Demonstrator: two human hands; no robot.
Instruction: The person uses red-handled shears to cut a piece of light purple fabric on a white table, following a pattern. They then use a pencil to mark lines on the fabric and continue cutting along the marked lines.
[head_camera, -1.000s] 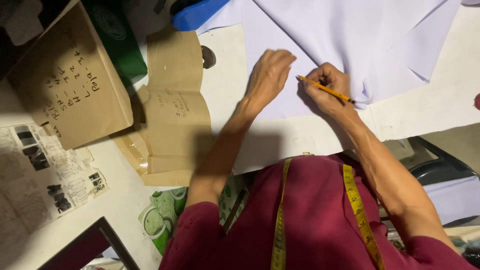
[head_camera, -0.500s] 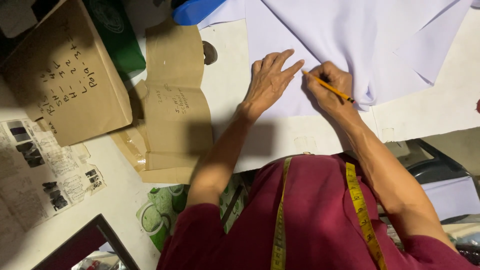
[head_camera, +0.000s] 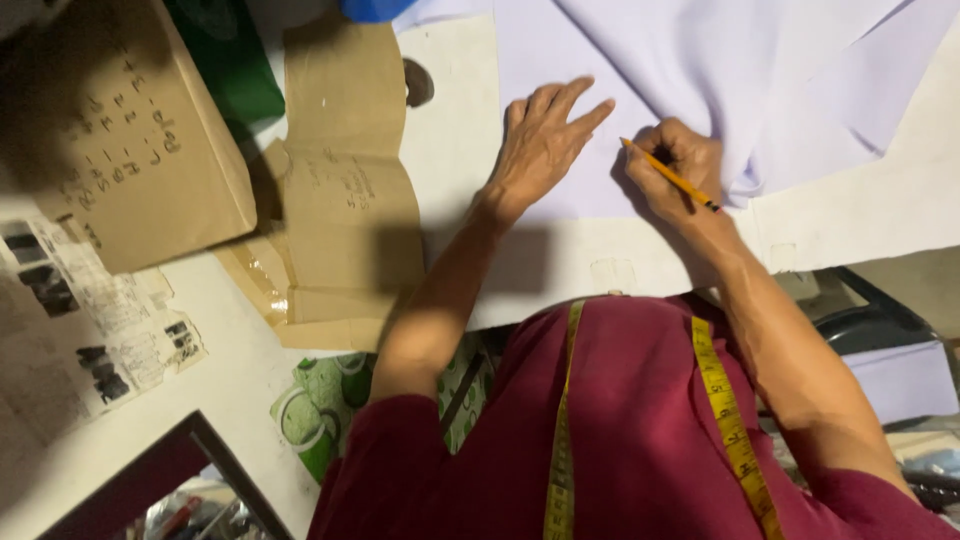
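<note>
Left hand (head_camera: 540, 140) fingers now spread on pale fabric (head_camera: 700, 60); right hand (head_camera: 675, 165) still gripping pencil (head_camera: 668, 175).

Lilac cloth (head_camera: 760, 70), yellow pencil (head_camera: 672, 177) (maroon shirt (head_camera: 630, 430)).

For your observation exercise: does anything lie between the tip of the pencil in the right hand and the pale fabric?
Nothing visible does. The right hand holds the pencil with its tip down at the pale fabric, while the left hand lies flat beside it.
</note>
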